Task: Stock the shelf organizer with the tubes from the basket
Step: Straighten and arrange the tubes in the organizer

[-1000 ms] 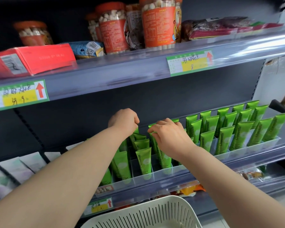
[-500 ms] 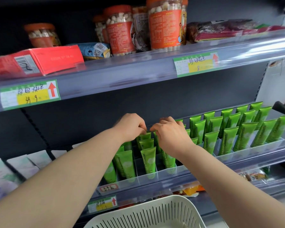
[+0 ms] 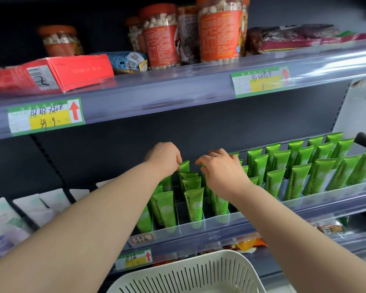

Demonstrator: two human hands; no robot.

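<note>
1. The clear shelf organizer (image 3: 234, 217) runs from the centre out toward 3 o'clock. Thin dividers split it into lanes. Green "Chamomile" tubes (image 3: 317, 176) stand cap-down in them, leaning back in rows several deep.
2. The white slotted basket (image 3: 188, 273) sits at 6 o'clock, below the organizer. Only its rim and near wall show.
3. On the upper shelf (image 3: 178, 92) at 12 o'clock stand clear jars (image 3: 219, 30) with orange labels, filled with pale round pieces. A red carton (image 3: 72, 70) lies at 10 o'clock, with a blue packet (image 3: 129, 61) between it and the jars.
4. Flat pale pouches (image 3: 51, 204) lie in lanes at 8 o'clock, left of the organizer.
5. The left grip (image 3: 163, 158) is at the centre, reaching over the back of the left lanes. Its fingertips pinch the crimped top of the rear tube (image 3: 184, 166), which tilts toward 1 o'clock.
6. The right grip (image 3: 222, 172) is just beside it toward 3 o'clock. Its fingers curl over the tube tops in the next lane, and a sliver of green shows under the fingertips. I cannot tell whether it grasps one or only touches.
7. Half a second ago both grips were over these same back lanes, and the tube tops between them sat below the fingertips. Now the rear tube's top stands level with the left fingertips, in the gap between the two grips.
</note>
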